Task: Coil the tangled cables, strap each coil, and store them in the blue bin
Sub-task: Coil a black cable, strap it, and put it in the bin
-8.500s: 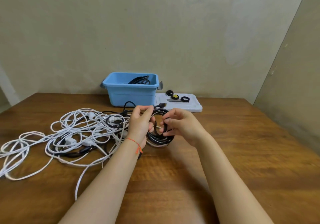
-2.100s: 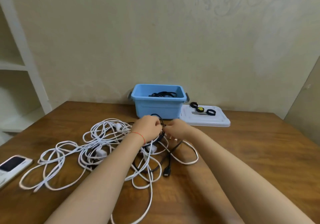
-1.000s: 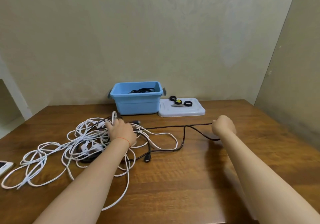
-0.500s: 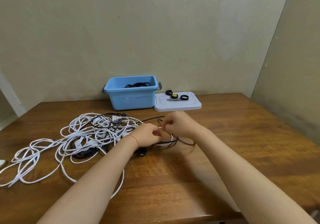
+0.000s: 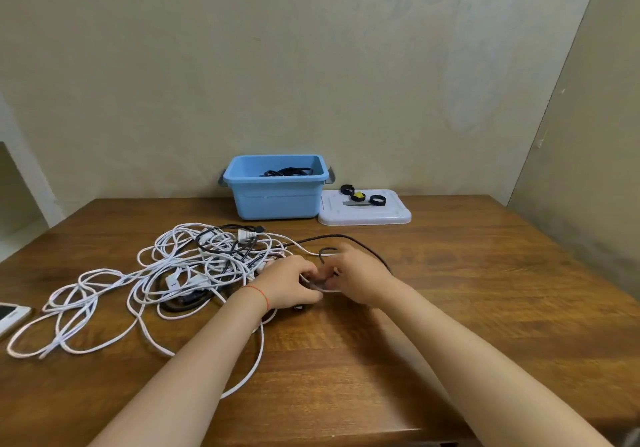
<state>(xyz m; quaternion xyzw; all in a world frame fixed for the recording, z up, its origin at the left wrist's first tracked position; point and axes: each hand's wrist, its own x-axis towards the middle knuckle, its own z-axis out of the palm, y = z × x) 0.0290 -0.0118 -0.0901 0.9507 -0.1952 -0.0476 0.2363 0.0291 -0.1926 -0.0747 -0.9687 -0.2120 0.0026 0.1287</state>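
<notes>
Far to the left of the hands, a phone (image 5: 10, 313) lies at the table (image 5: 485, 290) edge. Next comes a messy pile of white cables (image 5: 156, 280), reaching up to the left hand (image 5: 289, 285). The left hand and right hand (image 5: 360, 278) are close together, fingers curled, both pinching a black cable (image 5: 341, 237) that loops just behind them. Behind the hands stands the blue bin (image 5: 275, 197) with a black coil (image 5: 287, 171) inside. To its right, straps (image 5: 360, 197) lie on a white lid (image 5: 367, 212).
</notes>
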